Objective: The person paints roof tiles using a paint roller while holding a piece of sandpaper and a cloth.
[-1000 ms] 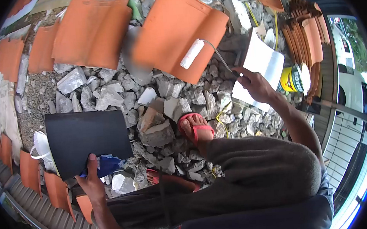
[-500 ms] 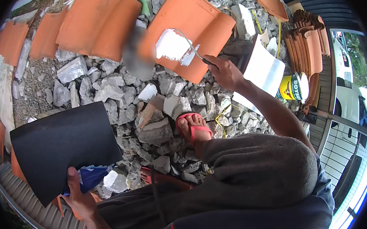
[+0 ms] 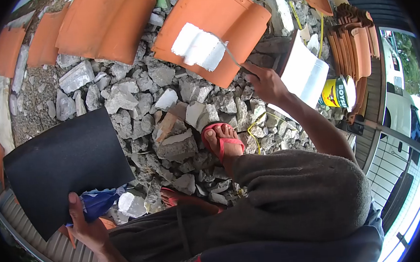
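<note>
My right hand (image 3: pixel 266 84) is closed around the handle of a paint roller (image 3: pixel 230 54), whose thin bent wire frame reaches onto an orange roof tile (image 3: pixel 241 19). The roller head is hard to tell from the wet white paint patch (image 3: pixel 199 46) on the tile's lower left. In the lower left, my left hand (image 3: pixel 89 230) grips a large black sheet (image 3: pixel 66 170), thumb on its near edge. A crumpled blue wrapper or cloth (image 3: pixel 98 203) lies against that hand; whether it is held too I cannot tell. A white-coated tile (image 3: pixel 306 75) lies beside my right forearm.
Broken concrete rubble (image 3: pixel 177 145) covers the ground around my sandalled feet (image 3: pixel 224 139). More orange tiles (image 3: pixel 105 26) lie at upper left. A yellow-labelled paint can (image 3: pixel 334 93) stands at right by stacked tiles (image 3: pixel 353 50). Yellow strapping (image 3: pixel 254 133) trails over the rubble.
The paint roller has moved slightly down and right with my right hand, and the white patch is broader and more even. The black sheet has shifted slightly left. A blur on the tile's left is gone.
</note>
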{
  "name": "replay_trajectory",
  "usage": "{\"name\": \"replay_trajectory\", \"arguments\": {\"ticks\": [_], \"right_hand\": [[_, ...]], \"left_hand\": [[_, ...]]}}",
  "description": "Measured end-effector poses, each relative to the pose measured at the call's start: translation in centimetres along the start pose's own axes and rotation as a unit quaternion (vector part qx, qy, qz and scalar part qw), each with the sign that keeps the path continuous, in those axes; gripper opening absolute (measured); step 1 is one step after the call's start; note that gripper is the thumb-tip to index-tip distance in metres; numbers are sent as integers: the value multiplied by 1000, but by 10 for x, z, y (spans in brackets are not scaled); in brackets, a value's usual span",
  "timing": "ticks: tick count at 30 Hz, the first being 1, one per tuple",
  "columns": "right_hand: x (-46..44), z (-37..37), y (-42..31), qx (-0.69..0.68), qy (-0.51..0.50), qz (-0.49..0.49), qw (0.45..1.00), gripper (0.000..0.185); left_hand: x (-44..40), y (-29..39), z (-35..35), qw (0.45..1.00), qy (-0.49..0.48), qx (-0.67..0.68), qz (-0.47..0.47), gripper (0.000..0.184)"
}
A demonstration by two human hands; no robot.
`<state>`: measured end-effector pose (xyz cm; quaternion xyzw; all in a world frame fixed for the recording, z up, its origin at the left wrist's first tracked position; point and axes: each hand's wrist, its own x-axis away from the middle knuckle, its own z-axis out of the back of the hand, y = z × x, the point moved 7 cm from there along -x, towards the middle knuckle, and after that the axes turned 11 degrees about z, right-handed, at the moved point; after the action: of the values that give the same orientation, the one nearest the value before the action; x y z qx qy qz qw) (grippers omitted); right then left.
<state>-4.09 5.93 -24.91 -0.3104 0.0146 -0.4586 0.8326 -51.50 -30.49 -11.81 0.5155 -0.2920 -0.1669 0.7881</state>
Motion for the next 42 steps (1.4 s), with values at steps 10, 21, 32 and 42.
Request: {"name": "replay_trajectory", "arguments": {"ticks": [10,21,32,42], "right_hand": [[-20,-13,-23,-38,25,76,996,47],[-23,-28,-27,-24,33,80,996,42],[-27,-49,-46,-49,125,212,968,36],[-22,-22,-75,-56,39,209,976,40]], "left_hand": [[-5,-6,14,996,77,-50,-21,29],[-19,-2,-4,952,26,277,130,29],[-19,7,9,943,5,323,86,34],[-22,7,0,945,16,312,102,31]]}}
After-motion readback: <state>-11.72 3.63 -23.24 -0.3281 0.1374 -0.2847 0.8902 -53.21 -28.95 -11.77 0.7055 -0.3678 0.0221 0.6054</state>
